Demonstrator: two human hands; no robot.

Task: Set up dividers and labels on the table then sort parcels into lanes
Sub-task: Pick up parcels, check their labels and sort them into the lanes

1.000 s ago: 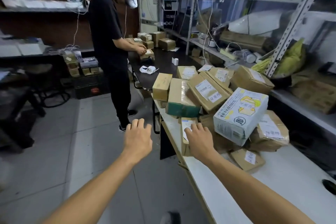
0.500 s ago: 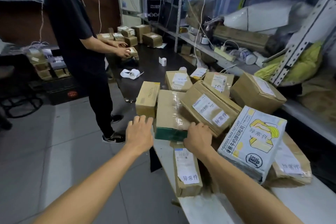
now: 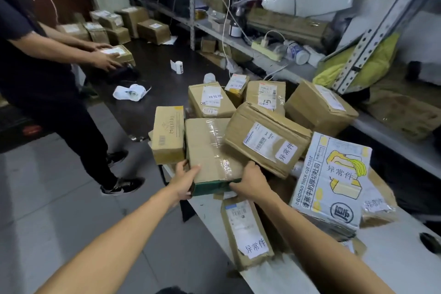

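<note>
A flat taped cardboard parcel with a green lower edge (image 3: pixel 210 150) lies at the near left of a pile of parcels on the white table (image 3: pixel 391 265). My left hand (image 3: pixel 185 180) grips its near left corner, thumb on top. My right hand (image 3: pixel 250 181) holds its near right corner, fingers curled under the edge. Around it lie a tall narrow box (image 3: pixel 168 135), a labelled brown box (image 3: pixel 267 139), a white toast carton (image 3: pixel 331 179) and a slim labelled parcel (image 3: pixel 245 234) in front.
Another person (image 3: pixel 43 88) stands at the left, holding a small box (image 3: pixel 117 53) over the dark table (image 3: pixel 157 71). Label rolls (image 3: pixel 130 92) lie there, more boxes (image 3: pixel 133 24) at its far end. Metal shelving (image 3: pixel 358 38) runs along the right. Grey floor lies to the left.
Both my hands have moved forward from above the pile's edge and taken hold of the green-edged parcel's near corners. The camera has come closer to the pile.
</note>
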